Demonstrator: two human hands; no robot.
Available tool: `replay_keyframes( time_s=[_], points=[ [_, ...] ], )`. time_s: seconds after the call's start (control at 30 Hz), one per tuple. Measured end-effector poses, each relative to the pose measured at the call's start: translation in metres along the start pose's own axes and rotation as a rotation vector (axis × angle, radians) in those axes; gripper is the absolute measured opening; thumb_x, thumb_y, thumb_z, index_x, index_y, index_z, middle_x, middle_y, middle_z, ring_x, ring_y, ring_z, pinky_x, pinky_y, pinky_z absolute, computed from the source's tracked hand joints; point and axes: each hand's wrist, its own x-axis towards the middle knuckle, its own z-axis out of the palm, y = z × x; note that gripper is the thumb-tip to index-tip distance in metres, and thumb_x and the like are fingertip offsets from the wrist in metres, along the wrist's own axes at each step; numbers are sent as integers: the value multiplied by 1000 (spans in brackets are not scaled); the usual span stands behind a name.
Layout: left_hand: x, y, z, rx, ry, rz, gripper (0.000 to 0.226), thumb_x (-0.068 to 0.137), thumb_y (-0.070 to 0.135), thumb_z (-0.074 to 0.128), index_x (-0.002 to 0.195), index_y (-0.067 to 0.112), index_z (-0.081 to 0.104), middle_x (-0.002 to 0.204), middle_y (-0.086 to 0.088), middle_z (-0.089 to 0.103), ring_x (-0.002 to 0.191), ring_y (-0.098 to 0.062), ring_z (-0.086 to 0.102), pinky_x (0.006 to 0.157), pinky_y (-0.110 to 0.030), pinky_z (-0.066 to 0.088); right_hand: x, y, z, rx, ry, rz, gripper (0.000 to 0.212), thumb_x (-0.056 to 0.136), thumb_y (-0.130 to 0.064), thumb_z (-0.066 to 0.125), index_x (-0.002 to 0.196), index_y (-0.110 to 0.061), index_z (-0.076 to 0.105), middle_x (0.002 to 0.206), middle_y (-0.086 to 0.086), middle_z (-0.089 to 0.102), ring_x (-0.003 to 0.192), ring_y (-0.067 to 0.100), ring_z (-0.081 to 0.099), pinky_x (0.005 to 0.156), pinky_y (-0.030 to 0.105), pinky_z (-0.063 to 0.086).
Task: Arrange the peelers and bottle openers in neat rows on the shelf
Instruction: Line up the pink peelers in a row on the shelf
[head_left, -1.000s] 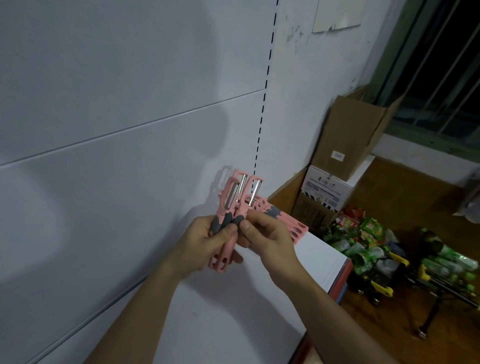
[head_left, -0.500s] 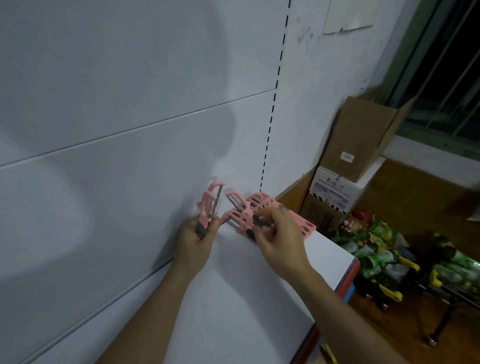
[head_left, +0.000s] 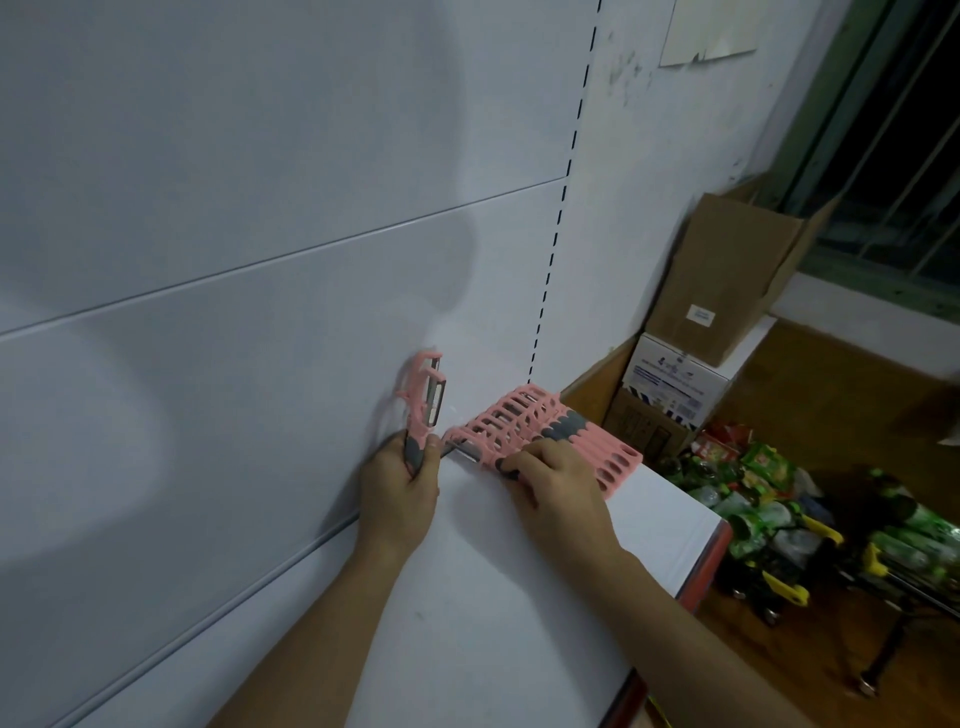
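Back panel (head_left: 260, 260): white and ribbed. It fills my view from 8 o'clock round to 12, with a line of dark slots (head_left: 558, 218) running up it at 12 o'clock.
Shelf (head_left: 519, 597): a white board with a red front edge. It runs from 6 o'clock up to the middle of my view and meets the back panel along its left side.
Floor (head_left: 857, 415): brown, at 3 o'clock, beyond the shelf's end.
Cardboard boxes (head_left: 727, 270): an open brown one sits on a white printed one at 2 o'clock, against the wall.
Packets (head_left: 769, 499): a green heap on the floor at 4 o'clock, too blurred for me to read.
Row of peelers (head_left: 524, 421): pink with grey handle bands. They lie flat and side by side on the shelf's far end, touching one another, at 12 o'clock from my right grip.
Left grip (head_left: 402, 493): clamped round the grey handle of the upright peeler (head_left: 426, 400), with my knuckles near the back panel.
Upright peeler: its blade end points to 12 o'clock, and it stands at 9 o'clock from the row, apart from it.
Right grip (head_left: 558, 486): fingers curled down onto the nearest peeler (head_left: 465, 451), pinching its dark handle.
Nearest peeler: lies flat on the shelf at the row's near edge, with its metal blade pointing to 9 o'clock, toward my left grip.
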Motion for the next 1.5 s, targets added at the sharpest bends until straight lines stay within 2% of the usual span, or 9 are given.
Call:
replay_keyframes(
  time_s=[0.2,0.37,0.6,0.77,0.87,1.1,1.2,1.37,1.5],
  points=[
    [0,1,-2,98,-14,36,20,100,23,62,89,18,79,82,11,76,74,16,62,66,2,40,-4,-2,4,34,-16,29,23,90,-11,71,112,-17,76,110,4,71,99,25,61,85,29,47],
    [-1,8,-3,75,-35,53,52,88,57,48,97,12,75,87,1,78,79,-11,69,73,-27,53,-7,-4,5,32,-26,28,24,89,-10,71,112,-17,76,110,4,72,98,24,63,87,30,49],
    [1,3,-3,61,-92,43,36,93,47,54,101,18,73,89,3,77,85,-17,71,77,-33,56,-9,-1,9,109,-11,82,22,91,-14,72,112,-19,76,112,1,71,102,22,60,88,29,48],
    [1,-1,-1,54,-107,42,11,98,29,64,90,23,67,79,9,73,74,-9,68,63,-17,53,-12,-4,11,25,-22,62,23,98,-24,63,119,-24,72,118,-3,69,107,19,57,96,30,45],
    [1,0,-1,47,-74,54,21,97,31,63,78,25,58,69,8,64,60,-11,58,53,-13,42,-11,-4,10,15,-37,56,25,100,-27,59,122,-25,70,121,-3,67,110,19,56,99,30,44],
    [2,8,-2,-210,-207,-16,4,91,17,61,91,18,65,64,3,60,58,-12,48,52,-26,40,-11,-9,2,29,11,54,23,95,-27,66,117,-23,71,117,-3,66,110,22,54,94,35,42],
    [1,11,-8,-576,-396,-184,14,89,7,53,82,12,65,63,3,50,58,-15,36,52,-20,33,-1,-16,-8,269,96,116,23,92,-31,68,113,-22,70,113,-6,66,107,17,56,90,37,47],
    [-1,25,-16,-721,-785,-239,13,74,9,58,79,19,65,66,1,47,60,-12,42,55,-23,37,20,-34,-21,806,-120,218,30,94,-40,61,116,-22,72,126,-8,62,122,15,55,99,47,50],
    [-4,36,-20,-566,-877,-189,21,69,11,58,88,4,56,69,-4,56,64,-18,52,62,-31,44,22,-44,-21,1097,-103,242,19,102,-16,57,99,-4,72,98,15,68,83,39,69,70,59,58]
  ],
)
